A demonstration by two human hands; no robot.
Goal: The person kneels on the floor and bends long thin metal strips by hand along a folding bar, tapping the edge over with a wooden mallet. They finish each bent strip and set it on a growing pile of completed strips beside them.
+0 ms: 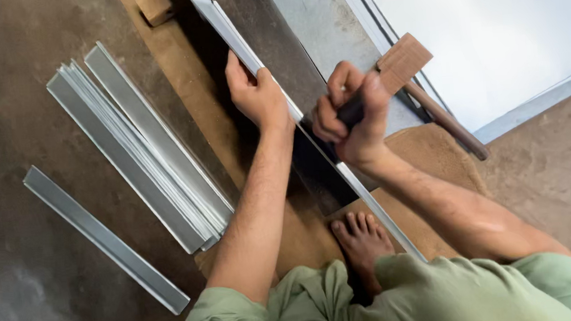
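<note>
Dusty floor: left hand clamps a metal strip, right hand fists a wooden mallet.

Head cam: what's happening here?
A person sitting on the floor steadies a long metal strip with the left hand, on a dark beam. The right hand is closed around the handle of a wooden mallet, raised just above the strip. A bare foot rests near the strip's close end. A stack of similar strips and one single strip lie to the left.
</note>
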